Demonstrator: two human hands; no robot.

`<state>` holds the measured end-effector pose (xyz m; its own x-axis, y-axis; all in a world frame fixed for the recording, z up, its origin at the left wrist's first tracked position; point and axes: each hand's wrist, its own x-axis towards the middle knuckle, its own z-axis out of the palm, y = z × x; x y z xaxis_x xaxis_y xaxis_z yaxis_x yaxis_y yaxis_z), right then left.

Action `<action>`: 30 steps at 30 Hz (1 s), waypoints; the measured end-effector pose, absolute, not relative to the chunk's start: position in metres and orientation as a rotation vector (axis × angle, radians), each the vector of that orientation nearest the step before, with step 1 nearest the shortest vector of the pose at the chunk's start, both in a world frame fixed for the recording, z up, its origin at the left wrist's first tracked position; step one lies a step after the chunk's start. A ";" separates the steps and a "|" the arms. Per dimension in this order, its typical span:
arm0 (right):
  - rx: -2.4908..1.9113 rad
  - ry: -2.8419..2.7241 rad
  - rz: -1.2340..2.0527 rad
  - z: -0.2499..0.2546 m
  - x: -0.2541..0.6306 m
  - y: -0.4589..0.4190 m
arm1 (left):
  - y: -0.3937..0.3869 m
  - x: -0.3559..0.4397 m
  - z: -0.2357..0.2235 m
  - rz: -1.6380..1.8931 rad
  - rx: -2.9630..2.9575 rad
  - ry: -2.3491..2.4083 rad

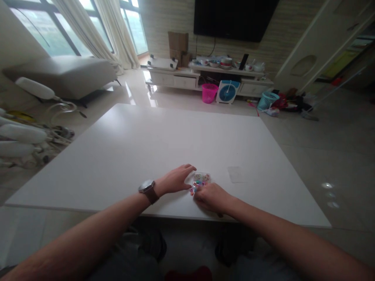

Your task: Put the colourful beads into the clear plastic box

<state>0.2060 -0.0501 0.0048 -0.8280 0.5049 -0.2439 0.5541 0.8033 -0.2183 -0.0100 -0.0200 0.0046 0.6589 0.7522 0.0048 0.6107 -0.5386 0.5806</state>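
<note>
A small clear box [202, 176] with compartments lies near the front of the white table, holding colourful small pieces. My left hand [177, 179], with a watch [147, 187] on its wrist, rests at the box's left side, thumb and fingers apart. At the near right corner of the box is my right hand [211, 197], its fingers curled down among the pieces; whether a piece is between the fingertips is hidden. A few loose pieces [191, 191] in pink and orange lie on the table just left of the right fingertips.
On the white table [164, 136], a clear flat lid or sheet [236, 174] lies right of the box. Beyond the table stand a pink basket [209, 93], a blue-and-white fan [227, 92] and a teal basket [267, 100]. White padded equipment [23, 133] is at the left.
</note>
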 end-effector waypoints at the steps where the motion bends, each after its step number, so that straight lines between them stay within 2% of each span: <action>1: 0.825 2.792 -0.433 0.004 0.206 -0.052 | -0.021 -0.010 0.003 0.348 2.325 1.049; 25: 0.978 2.792 -0.696 0.020 0.253 -0.042 | -0.036 -0.006 0.008 0.176 2.313 1.048; 30: 1.248 2.946 -0.837 0.029 0.260 -0.028 | -0.048 -0.008 0.019 0.212 2.317 1.091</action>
